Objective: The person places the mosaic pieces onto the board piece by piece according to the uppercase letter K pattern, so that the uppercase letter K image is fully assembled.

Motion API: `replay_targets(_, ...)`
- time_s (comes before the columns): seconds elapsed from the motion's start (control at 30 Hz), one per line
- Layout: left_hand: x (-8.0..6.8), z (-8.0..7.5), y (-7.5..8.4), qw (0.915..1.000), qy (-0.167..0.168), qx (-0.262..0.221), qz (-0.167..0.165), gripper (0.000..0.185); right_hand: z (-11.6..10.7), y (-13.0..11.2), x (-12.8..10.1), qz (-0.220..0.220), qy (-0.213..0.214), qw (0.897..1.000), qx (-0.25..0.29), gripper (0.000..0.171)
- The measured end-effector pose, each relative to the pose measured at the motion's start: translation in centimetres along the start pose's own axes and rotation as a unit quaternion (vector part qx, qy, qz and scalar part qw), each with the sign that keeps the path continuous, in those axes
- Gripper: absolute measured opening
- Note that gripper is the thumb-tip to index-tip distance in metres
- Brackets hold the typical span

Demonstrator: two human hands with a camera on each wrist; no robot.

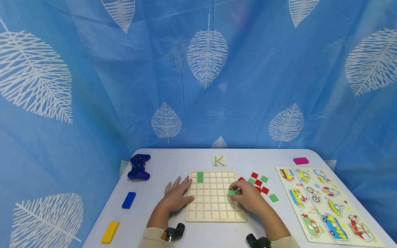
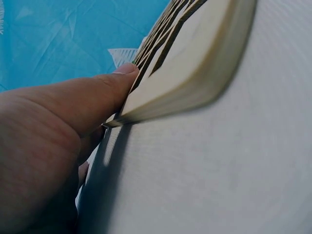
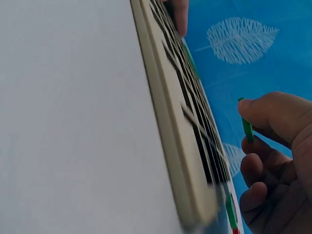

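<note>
A wooden grid board lies flat on the white table, with two green square tiles in its upper left cells, one above the other. My right hand pinches another green tile between thumb and fingertip, above the right part of the board. My left hand rests along the board's left edge with its fingers spread. In the left wrist view, its thumb touches the board's edge. Beside the board's right edge lie several loose red tiles and green tiles; the right hand partly hides some.
A small patterned card lies behind the board. On the left are a blue game controller, a blue block and a yellow block. To the right lie a picture puzzle board and a pink block.
</note>
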State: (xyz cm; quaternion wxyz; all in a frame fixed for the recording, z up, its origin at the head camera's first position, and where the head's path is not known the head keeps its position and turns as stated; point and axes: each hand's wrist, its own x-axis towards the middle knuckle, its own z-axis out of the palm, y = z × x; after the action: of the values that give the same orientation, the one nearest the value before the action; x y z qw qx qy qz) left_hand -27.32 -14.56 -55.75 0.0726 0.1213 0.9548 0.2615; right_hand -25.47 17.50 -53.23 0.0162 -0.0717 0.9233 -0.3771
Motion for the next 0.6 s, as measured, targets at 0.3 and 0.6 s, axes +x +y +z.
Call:
replay_targets(0.3, -0.1, 0.1, -0.1, 1.0000, -0.001, -0.007, 0.000, 0.081, 2.6, -2.1, 1.9, -0.037, -0.012, 0.999, 0.031, 0.018)
replay_targets(0.6, 0.0, -0.1, 0.2, 1.0000, -0.001, -0.003, -0.003, 0.080, 4.5, -3.8, 3.3, -0.058, -0.028, 0.997, 0.046, 0.020)
